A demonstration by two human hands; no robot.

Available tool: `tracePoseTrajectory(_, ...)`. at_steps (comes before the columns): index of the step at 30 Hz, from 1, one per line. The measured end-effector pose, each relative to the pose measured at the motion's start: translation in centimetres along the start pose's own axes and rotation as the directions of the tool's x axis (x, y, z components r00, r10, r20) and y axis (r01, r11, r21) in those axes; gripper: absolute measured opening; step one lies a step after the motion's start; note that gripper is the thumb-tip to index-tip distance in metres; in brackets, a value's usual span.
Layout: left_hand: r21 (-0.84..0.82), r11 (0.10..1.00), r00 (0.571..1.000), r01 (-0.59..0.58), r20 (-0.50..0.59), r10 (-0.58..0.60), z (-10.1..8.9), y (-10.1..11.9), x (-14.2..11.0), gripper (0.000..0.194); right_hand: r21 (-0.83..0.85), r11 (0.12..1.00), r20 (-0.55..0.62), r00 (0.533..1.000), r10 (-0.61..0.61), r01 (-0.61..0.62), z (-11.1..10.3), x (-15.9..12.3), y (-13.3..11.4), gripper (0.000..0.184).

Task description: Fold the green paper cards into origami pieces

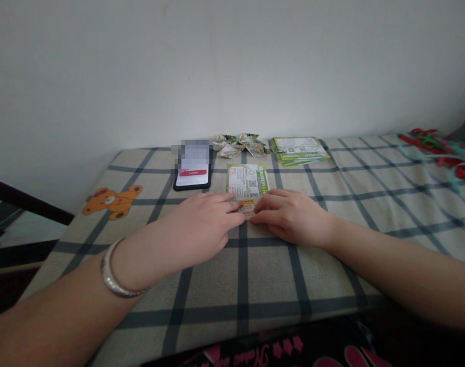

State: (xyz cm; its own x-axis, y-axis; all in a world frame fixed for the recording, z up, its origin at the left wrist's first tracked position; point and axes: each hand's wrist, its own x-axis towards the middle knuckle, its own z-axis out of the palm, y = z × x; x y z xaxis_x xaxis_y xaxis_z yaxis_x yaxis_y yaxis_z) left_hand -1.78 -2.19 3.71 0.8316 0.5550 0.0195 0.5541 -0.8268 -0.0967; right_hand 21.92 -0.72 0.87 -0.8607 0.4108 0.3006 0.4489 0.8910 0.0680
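Note:
A green and white printed leaflet [247, 182] lies flat on the checked cloth [255, 275]. My left hand [201, 221], with a silver bangle on the wrist, rests palm down with its fingertips pinching the leaflet's near edge. My right hand [291, 214] mirrors it from the right, its fingertips pressed on the same edge. The two sets of fingertips almost touch.
A black phone [193, 168] with a lit screen lies to the left of the leaflet. Behind are several folded paper pieces [240, 145] and a stack of leaflets [298, 150]. Red and green cords [442, 150] lie far right. A bear print [112, 201] marks the cloth's left side. A wall stands behind.

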Motion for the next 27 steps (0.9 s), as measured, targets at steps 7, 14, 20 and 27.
tracePoseTrajectory(7,0.044,0.999,1.000,0.012,-0.011,-0.011,0.0,0.2,0.2,0.028,-0.012,1.000,-0.016,1.000,0.023,-0.023,-0.1,0.0,-0.1,0.022)
tracePoseTrajectory(14,0.020,1.000,1.000,0.020,-0.002,-0.020,-0.2,-0.1,-0.2,0.032,0.020,0.999,-0.008,0.999,0.031,-0.031,-0.6,-0.4,0.3,0.024)
tracePoseTrajectory(20,0.029,0.999,0.999,0.036,0.004,-0.036,-0.1,-0.1,-0.2,0.033,0.049,0.997,0.034,0.998,0.059,-0.060,-1.1,-1.1,0.9,0.020)
tracePoseTrajectory(27,0.004,1.000,1.000,0.014,0.006,-0.014,0.0,-0.1,-0.4,0.034,0.097,0.994,0.067,0.997,0.045,-0.052,-1.6,-1.8,1.5,0.019)
